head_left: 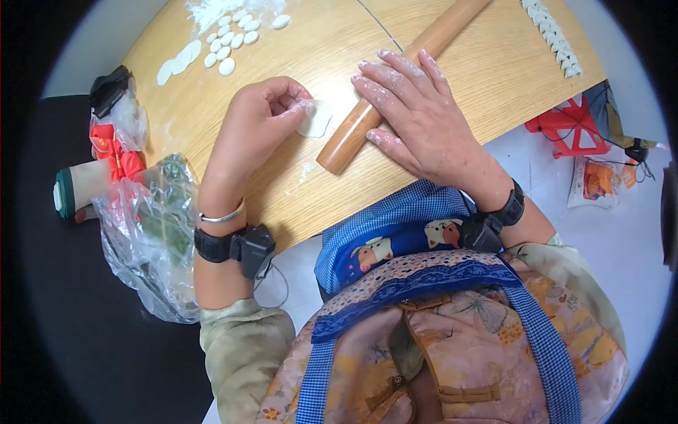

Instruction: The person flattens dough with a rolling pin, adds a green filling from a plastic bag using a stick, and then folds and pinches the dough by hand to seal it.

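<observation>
Between the thumb and fingers of my left hand (272, 116) is the edge of a small, thin dough wrapper (317, 120), which lies at the table's surface. My right hand (417, 116), dusted with flour, rests on a long wooden rolling pin (346, 138) with its fingers stretched out. The pin runs diagonally from the near middle to the far right, its near end just right of the wrapper. Several round dough pieces (226, 51) sit farther back on the left, beside a few flattened wrappers (176, 63).
Loose flour (205, 14) lies at the back left of the wooden table (304, 205). A row of folded dumplings (551, 35) stands near the far right edge. Plastic bags (148, 233) crowd the left side. Below the table's right edge is a red plastic stool (572, 127).
</observation>
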The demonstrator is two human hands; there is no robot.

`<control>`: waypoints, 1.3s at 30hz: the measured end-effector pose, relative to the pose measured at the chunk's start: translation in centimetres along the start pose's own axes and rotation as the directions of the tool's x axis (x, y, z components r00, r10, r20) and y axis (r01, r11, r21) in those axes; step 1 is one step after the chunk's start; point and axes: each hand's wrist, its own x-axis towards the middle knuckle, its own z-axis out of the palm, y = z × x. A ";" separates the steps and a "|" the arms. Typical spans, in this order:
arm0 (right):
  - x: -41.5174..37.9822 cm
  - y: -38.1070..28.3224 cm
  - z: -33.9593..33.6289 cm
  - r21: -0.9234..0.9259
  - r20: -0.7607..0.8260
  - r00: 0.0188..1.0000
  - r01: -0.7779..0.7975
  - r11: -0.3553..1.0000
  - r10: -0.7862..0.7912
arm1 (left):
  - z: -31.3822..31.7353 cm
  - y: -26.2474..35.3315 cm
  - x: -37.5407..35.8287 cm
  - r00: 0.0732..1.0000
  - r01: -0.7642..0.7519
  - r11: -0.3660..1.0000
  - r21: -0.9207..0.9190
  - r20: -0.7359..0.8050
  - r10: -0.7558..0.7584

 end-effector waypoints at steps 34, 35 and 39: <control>0.2 0.1 0.0 0.015 0.016 1.000 0.022 1.000 -0.023 | -0.4 0.1 -0.2 0.998 -0.056 0.998 -0.023 -0.013 0.056; 0.2 0.1 0.0 0.015 0.015 1.000 0.023 1.000 -0.023 | -0.4 0.0 -0.2 0.996 -0.086 0.986 -0.140 -0.020 0.083; 0.2 0.1 0.1 0.006 0.024 1.000 0.017 1.000 -0.017 | -0.6 1.2 -0.5 0.997 0.051 0.967 -0.249 0.063 -0.036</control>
